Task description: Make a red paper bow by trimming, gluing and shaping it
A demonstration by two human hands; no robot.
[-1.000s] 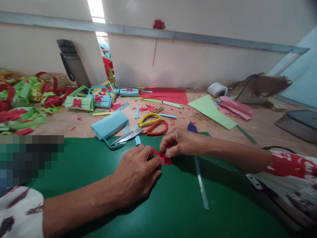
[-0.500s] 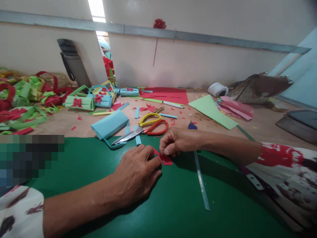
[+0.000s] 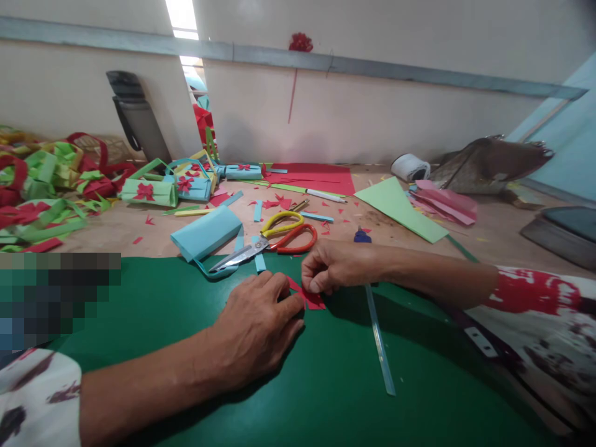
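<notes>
A small piece of red paper (image 3: 316, 302) lies on the green mat (image 3: 186, 310), partly covered by both hands. My left hand (image 3: 263, 323) rests on the mat with its fingers bent together at the left side of the red paper. Above the paper's upper part, my right hand (image 3: 328, 267) is closed, thumb and fingers pinched on it. Just beyond the hands lie scissors (image 3: 258, 247) with a yellow and a red handle. Left of them sits a folded light-blue paper purse (image 3: 209, 230). A clear glue stick (image 3: 379, 341) stretches toward me beneath my right wrist.
Finished paper purses (image 3: 146, 191) with red bows and a heap of coloured paper pieces (image 3: 51, 180) fill the left. A dark bottle (image 3: 142, 118) leans against the wall. Red sheets (image 3: 321, 177), a pen (image 3: 326, 196), green paper (image 3: 400, 208), a white roll (image 3: 410, 167) and a brown bag (image 3: 493, 164) lie behind.
My right hand has shifted very slightly, still at the red paper. The left hand stays in place, and the other things look unchanged.
</notes>
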